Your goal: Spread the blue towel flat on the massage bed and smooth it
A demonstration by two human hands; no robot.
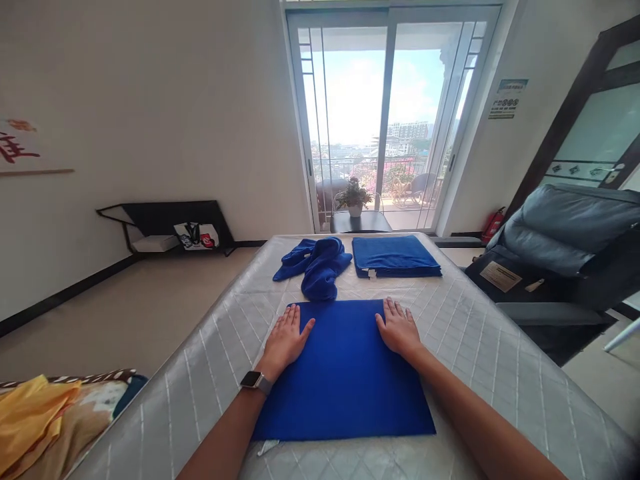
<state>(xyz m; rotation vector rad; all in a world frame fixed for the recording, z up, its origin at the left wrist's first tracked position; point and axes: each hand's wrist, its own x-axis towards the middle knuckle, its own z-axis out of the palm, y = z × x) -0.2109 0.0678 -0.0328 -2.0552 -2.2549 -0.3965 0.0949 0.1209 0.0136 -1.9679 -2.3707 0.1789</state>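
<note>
A blue towel (345,373) lies spread flat on the grey quilted mattress (480,347) in front of me. My left hand (286,339) rests flat on the towel's far left corner, fingers stretched out, a watch on its wrist. My right hand (399,329) lies flat on the far right corner, fingers spread. Neither hand holds anything. Beyond the towel sits a crumpled heap of blue towels (316,265). To its right is a neatly folded blue towel (395,257) with a white tag.
A grey massage chair (560,253) stands at the right of the bed. A glass balcony door (390,120) and a potted plant (354,197) are behind it. Yellow and patterned fabric (45,420) lies at the lower left. A black shelf (170,227) stands against the left wall.
</note>
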